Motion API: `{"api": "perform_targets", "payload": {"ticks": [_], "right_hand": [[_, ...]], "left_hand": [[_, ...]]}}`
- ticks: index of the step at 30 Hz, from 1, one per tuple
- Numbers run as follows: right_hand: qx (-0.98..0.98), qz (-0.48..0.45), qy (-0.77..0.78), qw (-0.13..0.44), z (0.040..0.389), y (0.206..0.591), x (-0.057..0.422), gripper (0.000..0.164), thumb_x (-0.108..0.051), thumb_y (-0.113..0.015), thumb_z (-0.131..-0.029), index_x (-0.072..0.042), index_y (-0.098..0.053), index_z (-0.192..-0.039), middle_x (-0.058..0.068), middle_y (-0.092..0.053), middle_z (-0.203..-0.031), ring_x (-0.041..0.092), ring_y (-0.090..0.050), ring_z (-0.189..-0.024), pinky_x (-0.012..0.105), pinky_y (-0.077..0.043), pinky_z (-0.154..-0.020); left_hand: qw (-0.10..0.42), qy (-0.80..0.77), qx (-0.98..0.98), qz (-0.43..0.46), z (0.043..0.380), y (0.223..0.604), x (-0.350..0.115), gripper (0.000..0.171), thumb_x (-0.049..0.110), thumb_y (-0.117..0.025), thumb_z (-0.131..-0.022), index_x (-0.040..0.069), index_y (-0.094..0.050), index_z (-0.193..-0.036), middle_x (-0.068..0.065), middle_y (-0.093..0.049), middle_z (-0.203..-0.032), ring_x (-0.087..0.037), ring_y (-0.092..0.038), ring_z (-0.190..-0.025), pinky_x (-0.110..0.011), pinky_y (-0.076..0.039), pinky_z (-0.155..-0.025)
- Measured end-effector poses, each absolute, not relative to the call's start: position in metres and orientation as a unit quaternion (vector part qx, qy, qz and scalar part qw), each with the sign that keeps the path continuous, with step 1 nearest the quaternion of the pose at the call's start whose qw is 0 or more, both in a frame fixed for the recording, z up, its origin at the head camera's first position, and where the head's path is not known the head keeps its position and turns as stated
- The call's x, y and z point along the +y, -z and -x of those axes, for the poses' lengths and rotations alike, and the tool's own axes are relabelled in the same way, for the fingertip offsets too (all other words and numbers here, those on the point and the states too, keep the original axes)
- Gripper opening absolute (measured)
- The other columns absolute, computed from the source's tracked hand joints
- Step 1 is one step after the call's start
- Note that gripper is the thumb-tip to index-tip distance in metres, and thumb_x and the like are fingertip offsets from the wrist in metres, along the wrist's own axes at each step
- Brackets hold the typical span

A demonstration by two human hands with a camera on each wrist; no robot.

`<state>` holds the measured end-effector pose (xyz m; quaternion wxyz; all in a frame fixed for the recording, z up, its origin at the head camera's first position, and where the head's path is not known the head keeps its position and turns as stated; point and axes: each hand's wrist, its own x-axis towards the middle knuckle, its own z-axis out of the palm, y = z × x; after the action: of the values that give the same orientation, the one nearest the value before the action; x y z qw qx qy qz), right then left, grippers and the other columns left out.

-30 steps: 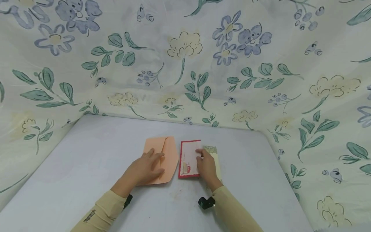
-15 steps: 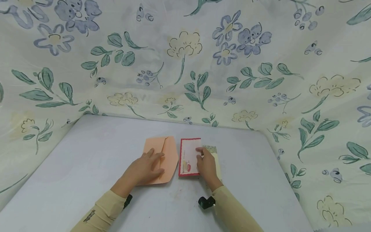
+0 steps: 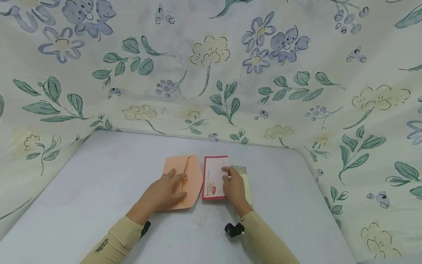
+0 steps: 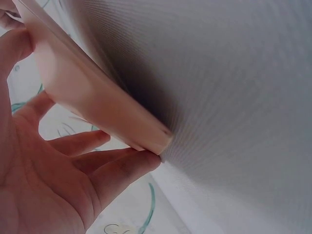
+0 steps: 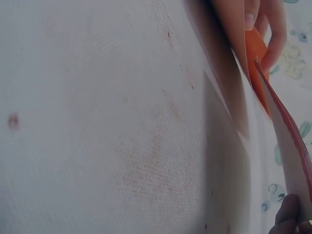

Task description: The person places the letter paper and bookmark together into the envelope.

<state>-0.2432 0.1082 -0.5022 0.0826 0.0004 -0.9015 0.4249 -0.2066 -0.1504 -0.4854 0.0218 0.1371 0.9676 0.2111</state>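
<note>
In the head view, my left hand (image 3: pixel 167 192) rests on a peach envelope (image 3: pixel 194 183), fingers spread over its flap side. The left wrist view shows the fingertips touching the envelope (image 4: pixel 97 97), with the palm off it. To its right, my right hand (image 3: pixel 234 185) pinches a white greeting card (image 3: pixel 214 172) with a red border by its right side. The card's left edge stands close beside the envelope's pointed edge. In the right wrist view, fingertips (image 5: pixel 287 209) grip the card (image 5: pixel 287 146) at the lower right, and the envelope's orange inside (image 5: pixel 256 53) shows.
A cream card with a speckled green band (image 3: pixel 240 169) lies on the white table (image 3: pixel 115 176), partly under the right hand. Black wrist cameras (image 3: pixel 234 230) sit at both wrists. A floral cloth (image 3: pixel 184 66) hangs behind and along the sides.
The red-bordered card has shifted slightly away from me and a little left, toward the envelope, with the right hand's fingers on it. The left hand and the envelope have stayed in place.
</note>
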Motion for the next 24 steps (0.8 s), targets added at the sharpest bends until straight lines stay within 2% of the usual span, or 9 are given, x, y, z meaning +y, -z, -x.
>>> {"api": "perform_targets", "payload": {"ticks": [10, 24], "right_hand": [[-0.899, -0.004, -0.43, 0.079, 0.244, 0.502, 0.101, 0.027, -0.009, -0.06, -0.101, -0.011, -0.066, -0.128, 0.006, -0.066, -0.118, 0.017, -0.056, -0.088, 0.032, -0.048, -0.075], [-0.905, -0.018, -0.418, 0.076, 0.242, 0.497, 0.091, 0.027, -0.01, -0.061, -0.1, -0.01, -0.068, -0.126, 0.007, -0.066, -0.114, 0.015, -0.057, -0.083, 0.032, -0.049, -0.073]], "left_hand": [[0.02, -0.207, 0.969, -0.137, 0.207, 0.488, -0.15, 0.065, 0.044, -0.071, -0.091, 0.017, -0.053, -0.147, -0.032, -0.038, -0.155, -0.061, -0.041, -0.133, -0.067, -0.043, -0.101], [0.022, -0.212, 0.968, -0.133, 0.206, 0.486, -0.151, 0.064, 0.043, -0.07, -0.092, 0.017, -0.053, -0.147, -0.031, -0.037, -0.155, -0.061, -0.041, -0.134, -0.067, -0.042, -0.102]]}}
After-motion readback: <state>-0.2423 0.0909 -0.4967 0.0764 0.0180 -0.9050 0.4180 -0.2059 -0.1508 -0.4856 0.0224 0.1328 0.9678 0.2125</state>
